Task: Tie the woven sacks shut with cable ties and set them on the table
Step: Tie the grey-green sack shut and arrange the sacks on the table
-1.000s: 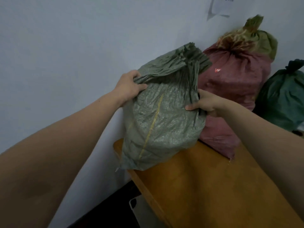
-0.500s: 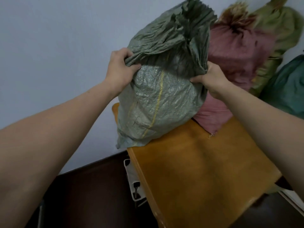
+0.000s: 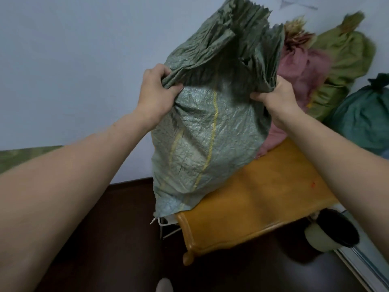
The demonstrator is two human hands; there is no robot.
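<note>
A grey-green woven sack [image 3: 202,140] with yellow stripes stands upright at the left end of the orange wooden table [image 3: 263,199], its lower corner hanging over the edge. Its top is open and crumpled, with no cable tie in sight. My left hand [image 3: 156,93] grips the folded fabric on the sack's left shoulder. On the right shoulder, my right hand [image 3: 273,95] clutches the gathered fabric. Behind it against the wall stand a pink sack [image 3: 303,68], an olive sack [image 3: 345,55] and a dark green sack [image 3: 364,114], each with a bunched neck.
A pale wall runs close behind the table. The floor below is dark brown. A black and cream round container [image 3: 332,230] sits on the floor at the table's right. White metal framing [image 3: 166,224] shows under the table's left corner.
My view has dropped and pulled back, showing more floor and table front. Both hands have shifted up onto the sack's gathered top, and the sack stands taller and nearer the table's front corner.
</note>
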